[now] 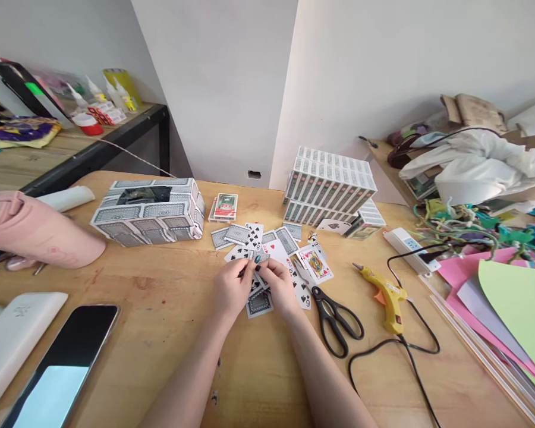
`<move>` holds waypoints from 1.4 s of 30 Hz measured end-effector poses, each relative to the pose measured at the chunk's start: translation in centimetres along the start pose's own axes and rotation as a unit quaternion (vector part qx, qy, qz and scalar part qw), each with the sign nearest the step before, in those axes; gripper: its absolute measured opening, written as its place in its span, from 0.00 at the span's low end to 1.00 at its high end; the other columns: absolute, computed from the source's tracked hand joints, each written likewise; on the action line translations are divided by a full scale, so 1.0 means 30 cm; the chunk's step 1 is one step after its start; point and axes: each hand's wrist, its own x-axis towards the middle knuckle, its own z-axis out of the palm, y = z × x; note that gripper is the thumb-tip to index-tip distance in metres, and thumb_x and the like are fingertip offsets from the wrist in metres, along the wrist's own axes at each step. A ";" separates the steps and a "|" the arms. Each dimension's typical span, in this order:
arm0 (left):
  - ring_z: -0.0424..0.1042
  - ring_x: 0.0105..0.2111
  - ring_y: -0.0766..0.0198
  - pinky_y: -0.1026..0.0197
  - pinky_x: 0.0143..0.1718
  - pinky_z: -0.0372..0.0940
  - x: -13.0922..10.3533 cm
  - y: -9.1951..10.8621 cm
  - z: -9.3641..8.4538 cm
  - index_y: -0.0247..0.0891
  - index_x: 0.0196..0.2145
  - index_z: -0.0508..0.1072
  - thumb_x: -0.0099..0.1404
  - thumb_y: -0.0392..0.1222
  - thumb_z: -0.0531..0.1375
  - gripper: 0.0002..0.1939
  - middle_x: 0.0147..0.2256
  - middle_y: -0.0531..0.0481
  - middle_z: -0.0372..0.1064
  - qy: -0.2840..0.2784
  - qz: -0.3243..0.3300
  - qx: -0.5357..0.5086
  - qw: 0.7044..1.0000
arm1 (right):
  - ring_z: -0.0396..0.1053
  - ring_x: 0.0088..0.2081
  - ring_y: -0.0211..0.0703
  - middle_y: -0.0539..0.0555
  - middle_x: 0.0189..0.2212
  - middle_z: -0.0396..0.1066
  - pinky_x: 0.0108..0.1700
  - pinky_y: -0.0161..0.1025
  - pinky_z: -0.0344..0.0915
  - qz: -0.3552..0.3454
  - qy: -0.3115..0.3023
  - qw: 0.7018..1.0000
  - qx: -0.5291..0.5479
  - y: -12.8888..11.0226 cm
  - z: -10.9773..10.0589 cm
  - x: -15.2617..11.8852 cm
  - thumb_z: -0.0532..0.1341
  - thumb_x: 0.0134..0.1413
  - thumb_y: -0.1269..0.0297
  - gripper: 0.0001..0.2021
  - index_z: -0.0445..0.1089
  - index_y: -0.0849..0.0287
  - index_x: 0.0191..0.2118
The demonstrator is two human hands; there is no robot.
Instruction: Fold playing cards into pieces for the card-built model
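Observation:
My left hand (234, 284) and my right hand (276, 285) meet over a loose spread of playing cards, fingertips pinched together. Between them is a playing card (260, 256), its patterned back partly covered by the fingers. Face-up and face-down cards lie around and beneath my hands, among them a red-suited face card (315, 264) to the right and a patterned card back (259, 304) below. Black-handled scissors (337, 321) rest just right of my right wrist. Behind the cards stands a small stack of card packs (225, 206).
A card-covered box (150, 211) stands back left, stacked card boxes (330, 185) back right. A yellow glue gun (389, 297) with black cable, a power strip (411, 249) and colored paper (512, 315) lie right. A phone (62, 368) and pink roll (40, 229) are left.

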 end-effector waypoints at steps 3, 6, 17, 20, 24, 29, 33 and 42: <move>0.61 0.20 0.69 0.67 0.24 0.54 -0.008 0.009 0.009 0.37 0.18 0.65 0.63 0.43 0.52 0.17 0.17 0.53 0.62 0.022 0.023 0.020 0.999 | 0.50 0.21 0.32 0.43 0.16 0.53 0.24 0.32 0.49 -0.038 0.015 0.998 -0.045 -0.002 0.008 -0.004 0.57 0.44 0.64 0.08 0.58 0.58 0.20; 0.60 0.20 0.69 0.66 0.24 0.54 -0.014 0.016 0.017 0.37 0.18 0.62 0.63 0.43 0.53 0.17 0.17 0.54 0.62 0.027 0.026 0.031 0.999 | 0.48 0.21 0.32 0.42 0.16 0.50 0.23 0.32 0.48 -0.054 0.036 0.996 -0.058 0.003 0.013 -0.007 0.54 0.43 0.66 0.08 0.53 0.57 0.19; 0.57 0.18 0.70 0.67 0.22 0.51 -0.013 0.024 0.013 0.38 0.17 0.59 0.63 0.45 0.52 0.18 0.15 0.56 0.57 0.006 -0.034 -0.008 0.999 | 0.48 0.21 0.33 0.43 0.16 0.50 0.24 0.32 0.47 -0.044 0.022 0.995 -0.082 0.000 0.002 -0.004 0.52 0.42 0.65 0.07 0.55 0.57 0.19; 0.55 0.18 0.70 0.67 0.22 0.51 -0.010 0.023 0.011 0.38 0.17 0.59 0.62 0.45 0.52 0.18 0.15 0.57 0.55 -0.001 -0.056 -0.027 0.998 | 0.46 0.20 0.32 0.43 0.16 0.50 0.23 0.32 0.46 -0.028 0.015 0.997 -0.075 0.001 -0.002 -0.007 0.52 0.42 0.65 0.06 0.56 0.58 0.20; 0.55 0.18 0.71 0.67 0.22 0.51 -0.006 0.019 0.002 0.37 0.18 0.60 0.62 0.46 0.53 0.17 0.16 0.57 0.56 -0.014 -0.069 -0.044 0.997 | 0.46 0.20 0.32 0.42 0.16 0.50 0.22 0.31 0.46 -0.008 0.002 0.998 -0.058 -0.002 -0.005 -0.014 0.53 0.42 0.65 0.04 0.58 0.58 0.22; 0.57 0.18 0.70 0.67 0.23 0.53 0.004 0.010 -0.015 0.37 0.19 0.63 0.61 0.47 0.53 0.16 0.16 0.56 0.59 -0.037 -0.086 -0.059 0.994 | 0.50 0.18 0.31 0.43 0.16 0.55 0.21 0.31 0.49 0.028 -0.021 0.998 -0.046 -0.017 -0.006 -0.023 0.54 0.41 0.66 0.03 0.62 0.59 0.24; 0.58 0.18 0.70 0.67 0.23 0.53 0.013 -0.003 -0.024 0.37 0.19 0.64 0.61 0.48 0.53 0.17 0.17 0.56 0.60 -0.043 -0.102 -0.062 0.992 | 0.53 0.17 0.31 0.44 0.16 0.59 0.20 0.30 0.52 0.057 -0.029 0.998 -0.026 -0.014 -0.002 -0.019 0.54 0.40 0.66 0.05 0.65 0.60 0.26; 0.55 0.17 0.71 0.68 0.22 0.52 0.024 -0.024 -0.031 0.37 0.18 0.64 0.61 0.48 0.53 0.18 0.15 0.57 0.57 -0.027 -0.095 -0.053 0.994 | 0.50 0.14 0.28 0.42 0.13 0.58 0.18 0.30 0.54 0.062 -0.050 0.997 0.023 0.009 -0.006 -0.015 0.56 0.39 0.68 0.11 0.71 0.63 0.32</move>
